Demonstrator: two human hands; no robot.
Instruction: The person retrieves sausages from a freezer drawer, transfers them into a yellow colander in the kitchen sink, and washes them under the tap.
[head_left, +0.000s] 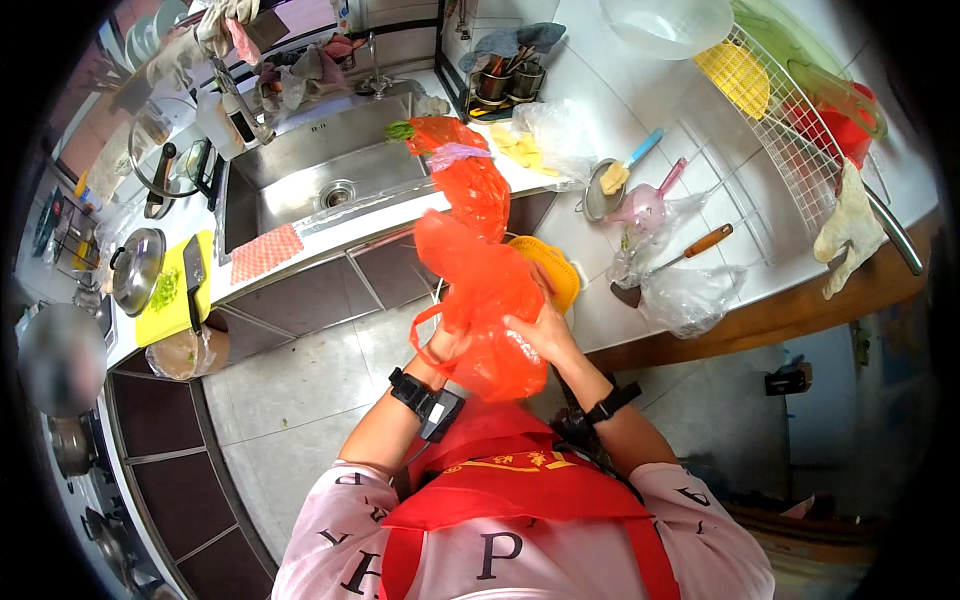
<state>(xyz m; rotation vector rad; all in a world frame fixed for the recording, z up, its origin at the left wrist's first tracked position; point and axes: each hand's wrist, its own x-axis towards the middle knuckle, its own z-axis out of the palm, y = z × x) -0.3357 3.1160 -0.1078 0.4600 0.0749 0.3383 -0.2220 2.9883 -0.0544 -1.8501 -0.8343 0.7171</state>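
Observation:
Both my hands are on a red plastic bag (487, 300) held up in front of my apron. My left hand (448, 341) grips its left side near a looped handle, its fingers partly hidden by the film. On the other side, my right hand (549, 330) grips the bag with the thumb across its front. What the bag contains, if anything, cannot be made out. Just beyond it, a second red plastic bag (474, 191) lies over the sink edge, with green leafy stems (400, 132) poking out. A yellow plastic basket (556, 274) sits partly hidden behind my right hand.
Left of the steel sink (300, 169), a knife (193, 274) and chopped greens (166, 289) lie on a yellow cutting board (180, 311). The right counter holds a strainer (602, 196), a wooden-handled spatula (694, 247), clear plastic bags (682, 300) and a wire rack (784, 124).

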